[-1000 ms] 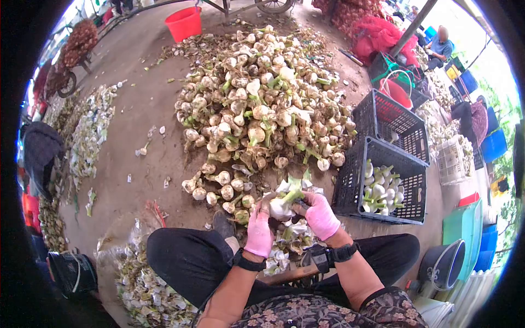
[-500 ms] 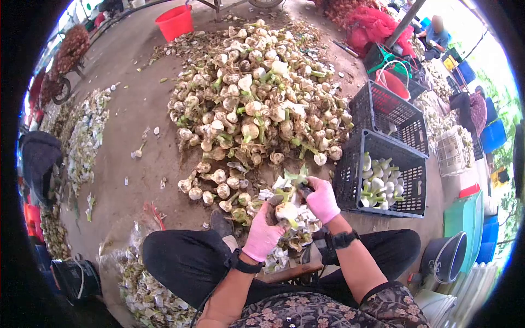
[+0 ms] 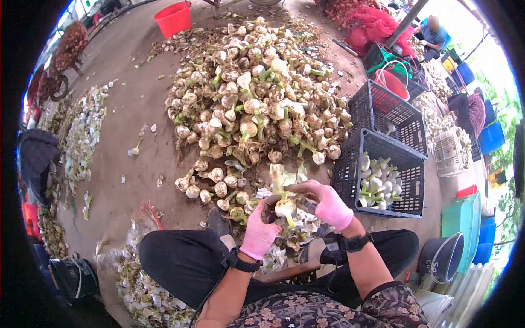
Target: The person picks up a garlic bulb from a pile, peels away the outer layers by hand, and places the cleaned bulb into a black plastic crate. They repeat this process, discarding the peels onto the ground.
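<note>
A garlic bulb (image 3: 285, 209) with a short green stem pointing down is gripped by my left hand (image 3: 261, 230), in a pink glove with darkened fingertips. My right hand (image 3: 332, 208), gloved the same way, is at the bulb's right side. Its forefinger stretches toward the top of the bulb and its thumb is apart from it, close to the bulb. A blurred pale strip of garlic skin (image 3: 277, 176) shows just above the bulb. Loose peelings (image 3: 275, 258) lie beneath my hands, between my feet.
A big heap of unpeeled garlic (image 3: 249, 104) lies ahead. To the right stands a black crate (image 3: 350, 188) holding cleaned bulbs, with another black crate (image 3: 410, 123) behind it. A red bucket (image 3: 174, 21) stands far back. A person (image 3: 433, 37) sits at the upper right.
My right hand has turned and reached leftward over the bulb, its forefinger now extended. A pale strip of skin now shows above the bulb. My left hand keeps its hold.
</note>
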Action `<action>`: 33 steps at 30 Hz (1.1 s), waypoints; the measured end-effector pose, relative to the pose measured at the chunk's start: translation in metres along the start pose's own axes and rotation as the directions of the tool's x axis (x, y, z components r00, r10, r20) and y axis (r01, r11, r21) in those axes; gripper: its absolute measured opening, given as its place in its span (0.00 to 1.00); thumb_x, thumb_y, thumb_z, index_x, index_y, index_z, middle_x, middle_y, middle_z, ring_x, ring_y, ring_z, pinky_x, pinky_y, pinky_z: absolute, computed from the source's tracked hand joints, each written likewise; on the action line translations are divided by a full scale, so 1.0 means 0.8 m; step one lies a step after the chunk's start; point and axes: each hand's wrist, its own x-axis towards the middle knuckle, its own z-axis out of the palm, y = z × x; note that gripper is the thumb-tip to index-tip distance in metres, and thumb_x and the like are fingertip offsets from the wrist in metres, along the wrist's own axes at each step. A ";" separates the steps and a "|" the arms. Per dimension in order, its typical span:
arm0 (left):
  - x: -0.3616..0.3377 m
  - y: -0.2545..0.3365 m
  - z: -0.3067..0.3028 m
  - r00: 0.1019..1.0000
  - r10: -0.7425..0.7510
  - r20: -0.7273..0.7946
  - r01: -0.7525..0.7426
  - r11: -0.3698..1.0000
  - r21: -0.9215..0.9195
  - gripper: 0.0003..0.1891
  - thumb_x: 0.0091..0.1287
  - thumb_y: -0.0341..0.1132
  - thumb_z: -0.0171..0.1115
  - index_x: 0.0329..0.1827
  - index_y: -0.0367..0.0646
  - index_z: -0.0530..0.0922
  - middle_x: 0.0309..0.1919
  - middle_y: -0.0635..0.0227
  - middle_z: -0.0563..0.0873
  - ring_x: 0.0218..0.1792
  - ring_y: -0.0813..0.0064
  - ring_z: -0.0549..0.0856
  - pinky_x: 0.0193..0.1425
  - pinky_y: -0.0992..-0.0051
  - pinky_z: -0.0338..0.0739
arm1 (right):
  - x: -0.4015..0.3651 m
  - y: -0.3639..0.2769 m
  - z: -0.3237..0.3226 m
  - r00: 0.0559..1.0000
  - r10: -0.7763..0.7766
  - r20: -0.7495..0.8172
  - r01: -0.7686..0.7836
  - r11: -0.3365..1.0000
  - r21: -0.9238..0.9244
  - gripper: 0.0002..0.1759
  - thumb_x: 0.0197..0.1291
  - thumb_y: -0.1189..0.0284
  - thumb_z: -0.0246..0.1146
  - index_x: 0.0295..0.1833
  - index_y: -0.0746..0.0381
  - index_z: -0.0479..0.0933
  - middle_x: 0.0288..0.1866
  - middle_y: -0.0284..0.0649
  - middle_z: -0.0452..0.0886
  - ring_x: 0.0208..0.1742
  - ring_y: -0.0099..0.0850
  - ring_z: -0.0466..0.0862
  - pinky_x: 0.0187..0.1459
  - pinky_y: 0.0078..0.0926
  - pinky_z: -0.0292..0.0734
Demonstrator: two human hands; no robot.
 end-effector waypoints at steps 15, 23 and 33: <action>-0.006 0.011 -0.002 0.988 -0.126 0.091 0.134 0.988 -0.078 0.23 0.65 0.30 0.61 0.64 0.38 0.70 0.50 0.67 0.80 0.48 0.79 0.80 0.55 0.78 0.75 | -0.023 -0.024 0.027 0.980 -0.190 -0.063 0.102 0.743 -0.662 0.10 0.40 0.79 0.63 0.33 0.61 0.79 0.29 0.44 0.80 0.35 0.46 0.80 0.37 0.36 0.76; -0.008 0.016 0.007 0.960 -0.121 0.251 0.186 0.949 -0.254 0.36 0.60 0.19 0.61 0.72 0.41 0.58 0.57 0.63 0.76 0.56 0.72 0.77 0.61 0.74 0.72 | 0.004 0.071 0.000 0.993 0.008 -0.121 -0.082 0.782 -0.618 0.06 0.49 0.74 0.61 0.35 0.60 0.80 0.35 0.44 0.81 0.40 0.44 0.81 0.43 0.38 0.76; 0.007 0.005 0.005 0.997 -0.047 0.059 0.051 0.997 -0.059 0.30 0.56 0.23 0.70 0.62 0.34 0.67 0.52 0.63 0.79 0.53 0.75 0.79 0.55 0.76 0.77 | -0.025 -0.021 -0.002 0.987 0.124 0.106 -0.114 0.989 -0.097 0.21 0.48 0.86 0.61 0.51 0.65 0.80 0.45 0.42 0.83 0.49 0.29 0.82 0.51 0.24 0.75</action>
